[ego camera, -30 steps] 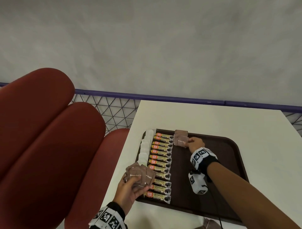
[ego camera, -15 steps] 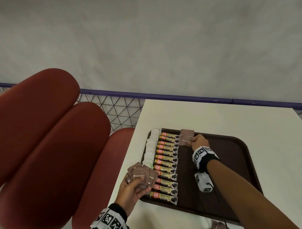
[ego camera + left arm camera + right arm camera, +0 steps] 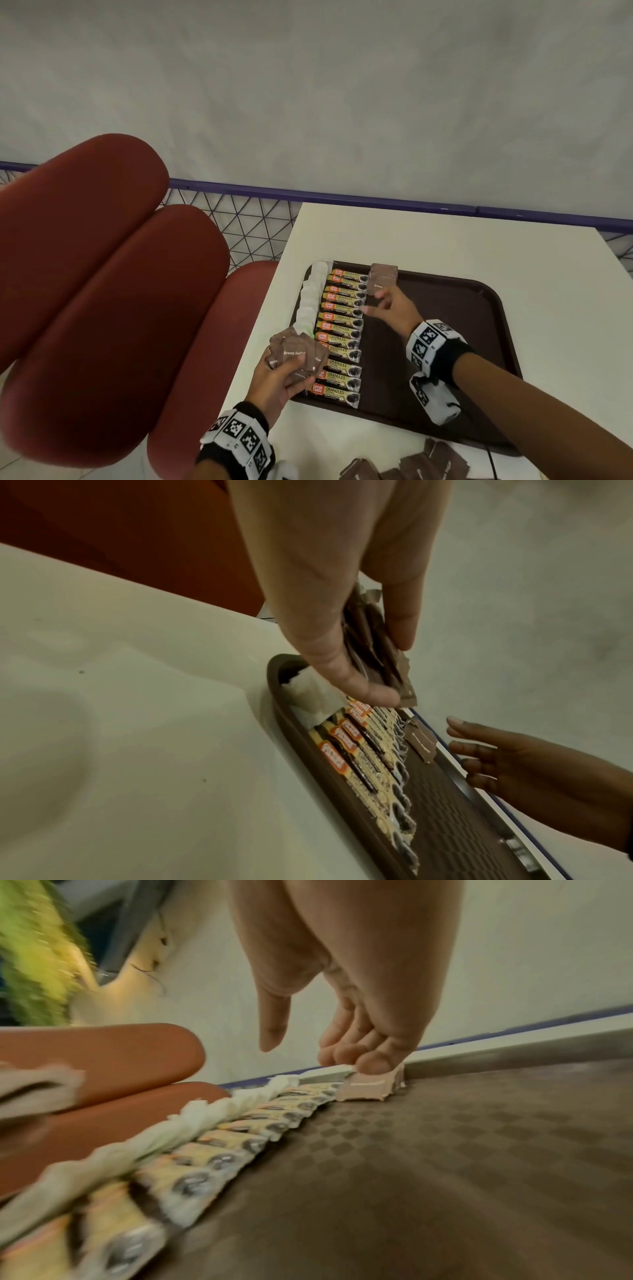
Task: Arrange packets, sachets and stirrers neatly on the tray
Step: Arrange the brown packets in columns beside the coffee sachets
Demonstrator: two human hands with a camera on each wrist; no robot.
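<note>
A dark brown tray [image 3: 455, 346] lies on the white table [image 3: 445, 246]. Along its left side run a column of white packets [image 3: 311, 301] and a column of coffee granule sachets [image 3: 342, 329]. Brown sugar sachets [image 3: 383, 278] lie at the tray's far edge, right of the coffee column. My right hand [image 3: 383, 303] hovers there with fingers spread. In the right wrist view its fingertips [image 3: 373, 1064] touch a brown sachet [image 3: 363, 1092]. My left hand [image 3: 284, 373] grips a fanned bunch of brown sugar sachets [image 3: 298, 353] over the tray's near left corner, also seen as the held bunch [image 3: 369, 642].
More loose brown sachets [image 3: 411, 469] lie on the table in front of the tray. A red padded seat [image 3: 102, 291] stands to the left, beyond the table's left edge. A purple rail with wire mesh [image 3: 239, 219] runs behind. The tray's right half [image 3: 479, 1150] is bare.
My right hand has let go of the brown sachet at the tray's far edge, spread its fingers and drawn back a little. My left hand keeps hold of its bunch.
</note>
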